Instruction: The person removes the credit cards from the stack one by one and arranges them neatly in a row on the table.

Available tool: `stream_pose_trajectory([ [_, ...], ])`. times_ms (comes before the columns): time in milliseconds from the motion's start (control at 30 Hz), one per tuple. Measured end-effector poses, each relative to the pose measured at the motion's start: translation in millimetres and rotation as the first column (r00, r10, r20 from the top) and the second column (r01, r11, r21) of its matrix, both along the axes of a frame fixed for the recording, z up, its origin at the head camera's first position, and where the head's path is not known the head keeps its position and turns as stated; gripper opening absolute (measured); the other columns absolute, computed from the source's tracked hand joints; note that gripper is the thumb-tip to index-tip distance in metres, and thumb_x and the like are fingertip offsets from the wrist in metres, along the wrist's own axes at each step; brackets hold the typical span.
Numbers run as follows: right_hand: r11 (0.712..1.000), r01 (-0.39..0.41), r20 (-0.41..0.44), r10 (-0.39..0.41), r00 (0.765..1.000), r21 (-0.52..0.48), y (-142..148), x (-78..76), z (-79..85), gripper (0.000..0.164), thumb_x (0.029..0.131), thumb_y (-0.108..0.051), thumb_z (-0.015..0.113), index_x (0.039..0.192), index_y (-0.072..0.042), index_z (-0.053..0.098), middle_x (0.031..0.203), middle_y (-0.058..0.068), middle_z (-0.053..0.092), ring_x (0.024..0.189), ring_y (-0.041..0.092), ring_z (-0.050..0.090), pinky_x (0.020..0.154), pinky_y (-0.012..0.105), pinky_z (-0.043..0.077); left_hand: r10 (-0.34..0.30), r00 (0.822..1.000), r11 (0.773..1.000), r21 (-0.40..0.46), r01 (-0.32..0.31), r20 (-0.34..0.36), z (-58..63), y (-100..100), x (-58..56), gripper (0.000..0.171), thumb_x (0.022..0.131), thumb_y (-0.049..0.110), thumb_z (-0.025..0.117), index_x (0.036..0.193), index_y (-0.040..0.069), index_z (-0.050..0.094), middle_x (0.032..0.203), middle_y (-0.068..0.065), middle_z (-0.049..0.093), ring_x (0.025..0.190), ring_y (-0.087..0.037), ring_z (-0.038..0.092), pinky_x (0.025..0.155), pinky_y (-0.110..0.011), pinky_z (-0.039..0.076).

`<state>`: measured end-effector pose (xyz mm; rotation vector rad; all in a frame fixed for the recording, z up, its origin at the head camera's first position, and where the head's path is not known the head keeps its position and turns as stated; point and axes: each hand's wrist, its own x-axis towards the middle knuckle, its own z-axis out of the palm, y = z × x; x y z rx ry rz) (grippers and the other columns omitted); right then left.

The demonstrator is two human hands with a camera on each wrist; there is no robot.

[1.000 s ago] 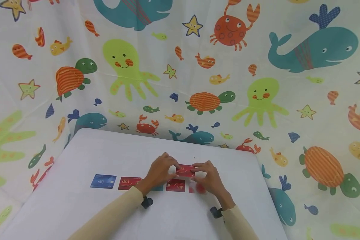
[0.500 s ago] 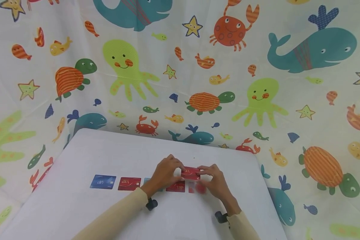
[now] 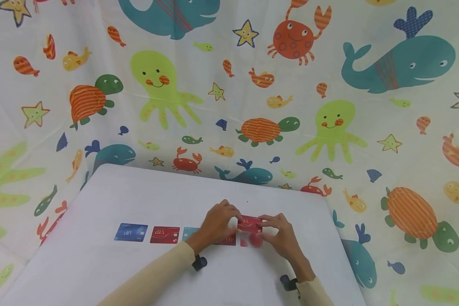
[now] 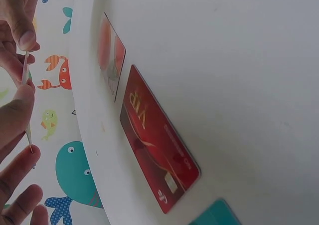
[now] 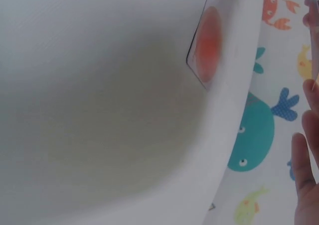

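Observation:
A red VIP card (image 3: 249, 224) is held up over the table between both hands, seen nearly edge-on in the left wrist view. My left hand (image 3: 219, 222) pinches its left end with thumb and fingers. At the opposite end, my right hand (image 3: 282, 234) pinches the card too. Just below lies a pale card with red circles (image 3: 256, 241), partly covered by the held card in the head view. Beside it, another red VIP card (image 4: 158, 145) lies flat, with a teal card (image 4: 218, 215) next to that. My left hand and wrist hide parts of both in the head view.
Further left in the same row lie a red VIP card (image 3: 165, 235) and a blue VIP card (image 3: 131, 232). The white table (image 3: 137, 272) meets a curtain (image 3: 214, 106) printed with sea animals along its back and sides.
Both hands have carried the held red VIP card to the right and slightly nearer, from above the flat red card to above the pale card. The cards on the table have not moved.

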<state>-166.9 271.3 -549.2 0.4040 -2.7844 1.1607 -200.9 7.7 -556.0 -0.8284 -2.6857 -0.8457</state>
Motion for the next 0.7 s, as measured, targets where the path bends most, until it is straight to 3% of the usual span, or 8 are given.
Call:
stream_pose_trajectory([
  [267, 1.000, 0.000, -0.056, 0.001, 0.998, 0.017, 10.9, 7.1, -0.7, 0.037, 0.084, -0.020, 0.092, 0.119, -0.022, 0.083, 0.128, -0.007, 0.077, 0.104, 0.009, 0.057, 0.082, 0.043, 0.062, -0.018, 1.000, 1.000, -0.004, 0.018, -0.018, 0.0, 11.0, 2.2, 0.036, 0.081, 0.043, 0.093, 0.113, 0.029, 0.084, 0.116, 0.011, 0.081, 0.103, -0.008, 0.063, 0.089, -0.026, 0.059],
  [700, 0.997, 0.073, -0.051, -0.071, 0.996, 0.038, 23.3, 19.7, -2.6, 0.040, 0.080, -0.019, 0.095, 0.118, -0.027, 0.083, 0.128, -0.009, 0.078, 0.101, 0.007, 0.058, 0.085, 0.040, 0.062, -0.057, 0.998, 0.998, 0.000, 0.057, -0.012, -2.9, 25.6, 6.6, 0.036, 0.083, 0.047, 0.090, 0.115, 0.030, 0.083, 0.117, 0.012, 0.080, 0.104, -0.007, 0.064, 0.089, -0.025, 0.058],
])
